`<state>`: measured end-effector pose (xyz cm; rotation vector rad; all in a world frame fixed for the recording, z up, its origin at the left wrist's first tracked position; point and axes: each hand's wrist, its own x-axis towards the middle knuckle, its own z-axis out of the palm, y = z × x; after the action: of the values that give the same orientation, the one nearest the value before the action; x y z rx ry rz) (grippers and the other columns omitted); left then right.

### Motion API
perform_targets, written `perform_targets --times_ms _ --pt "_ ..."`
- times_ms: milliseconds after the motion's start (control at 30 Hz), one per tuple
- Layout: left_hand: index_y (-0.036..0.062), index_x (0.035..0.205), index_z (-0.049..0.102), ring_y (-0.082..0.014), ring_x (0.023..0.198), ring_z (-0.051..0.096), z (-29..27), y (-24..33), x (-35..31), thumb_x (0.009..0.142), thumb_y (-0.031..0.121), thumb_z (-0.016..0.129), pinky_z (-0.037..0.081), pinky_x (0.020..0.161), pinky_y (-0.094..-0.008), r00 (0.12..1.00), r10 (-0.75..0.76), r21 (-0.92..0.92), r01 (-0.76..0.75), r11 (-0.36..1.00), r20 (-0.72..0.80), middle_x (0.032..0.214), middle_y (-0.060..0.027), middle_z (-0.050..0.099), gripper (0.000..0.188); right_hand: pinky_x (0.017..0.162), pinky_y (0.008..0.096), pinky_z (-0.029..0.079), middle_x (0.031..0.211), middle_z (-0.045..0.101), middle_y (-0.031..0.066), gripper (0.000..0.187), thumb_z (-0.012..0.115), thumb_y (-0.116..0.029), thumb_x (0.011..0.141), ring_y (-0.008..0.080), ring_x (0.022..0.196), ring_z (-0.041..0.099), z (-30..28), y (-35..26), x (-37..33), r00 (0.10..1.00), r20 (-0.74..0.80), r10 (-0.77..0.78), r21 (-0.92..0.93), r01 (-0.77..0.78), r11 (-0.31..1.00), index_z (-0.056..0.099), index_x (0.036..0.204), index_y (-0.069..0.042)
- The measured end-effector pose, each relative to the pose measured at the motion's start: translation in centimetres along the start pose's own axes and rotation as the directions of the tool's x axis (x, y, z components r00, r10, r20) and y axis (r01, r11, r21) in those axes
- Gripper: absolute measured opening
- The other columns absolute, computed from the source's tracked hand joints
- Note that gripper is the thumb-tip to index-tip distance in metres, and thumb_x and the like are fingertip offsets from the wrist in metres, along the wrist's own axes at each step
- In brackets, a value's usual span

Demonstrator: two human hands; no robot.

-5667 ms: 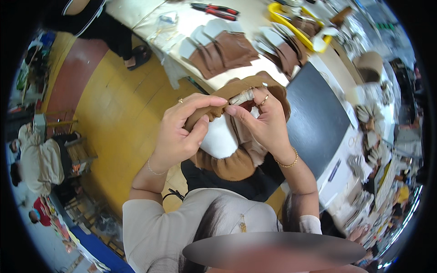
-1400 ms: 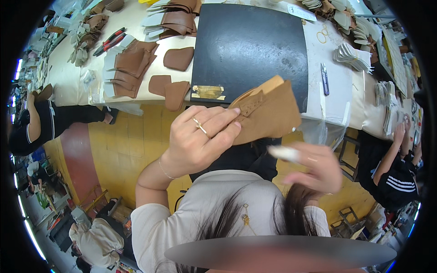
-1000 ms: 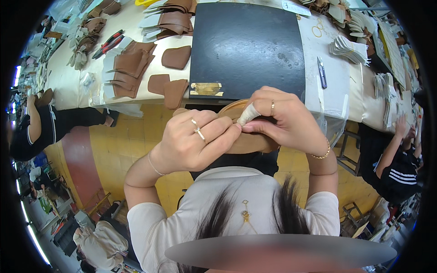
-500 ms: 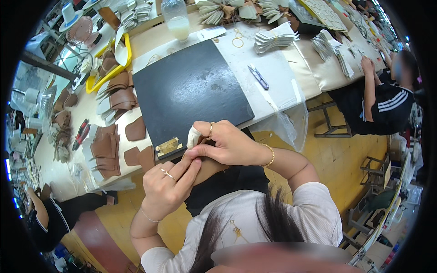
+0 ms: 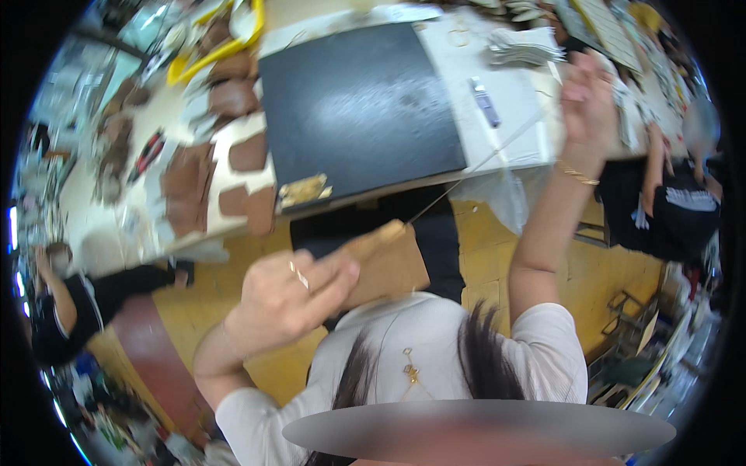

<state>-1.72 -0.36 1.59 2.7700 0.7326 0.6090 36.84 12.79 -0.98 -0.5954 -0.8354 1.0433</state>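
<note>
In front of my chest, a brown leather piece (image 5: 398, 272) is pinched by my left hand (image 5: 291, 295), its thumb and forefinger closed on it. The leather's upper edge is a narrow, lighter fold. A thin thread (image 5: 444, 194) runs taut from that fold up to the right. At its other end, my right hand (image 5: 584, 101) is raised over the right part of the table, fingers curled in and blurred by motion. Whether a needle is in those fingers cannot be seen. A black board (image 5: 361, 116) lies on the table just beyond the leather.
Brown leather pieces (image 5: 249, 154) lie left of the board, near red-handled pliers (image 5: 146, 155) and a yellow tray (image 5: 183, 74). Blue thread snips (image 5: 485, 102) and a stack of pale pieces (image 5: 527, 46) are to the right. People sit at both sides.
My right hand has left the leather and swung far up to the right, drawing the thread out straight. My left hand still holds the leather. The view has shifted slightly.
</note>
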Motion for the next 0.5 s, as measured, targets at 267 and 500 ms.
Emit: perform_targets --times_ms 267,500 --pt "0.0016 0.086 0.067 -0.0137 0.059 0.057 0.4 -0.5 -0.6 0.066 0.010 0.070 0.046 0.049 -0.0248 0.982 0.007 0.097 0.011 0.995 -0.190 0.094 -0.0107 0.069 0.022 0.040 0.0188 0.036 0.083 0.058 0.0051 0.016 0.054 -0.015 0.102 0.0061 0.050 0.047 4.3 -0.4 -4.5 0.954 0.250 0.167 -0.438 -0.042 0.898 0.059 0.107 -0.001" --pt "-0.0007 0.084 0.066 -0.0154 0.062 0.059 0.6 -0.1 -0.1 0.066 0.008 0.070 0.045 0.049 -0.0252 0.962 0.101 0.061 -0.089 0.994 -0.255 0.091 -0.0135 0.067 0.020 0.056 0.0301 0.041 0.074 0.051 0.0036 0.018 0.072 -0.001 0.063 0.0198 0.064 0.053 12.8 0.0 -8.4 0.350 0.871 0.344 -0.490 0.602 0.630 0.072 0.080 -0.008"
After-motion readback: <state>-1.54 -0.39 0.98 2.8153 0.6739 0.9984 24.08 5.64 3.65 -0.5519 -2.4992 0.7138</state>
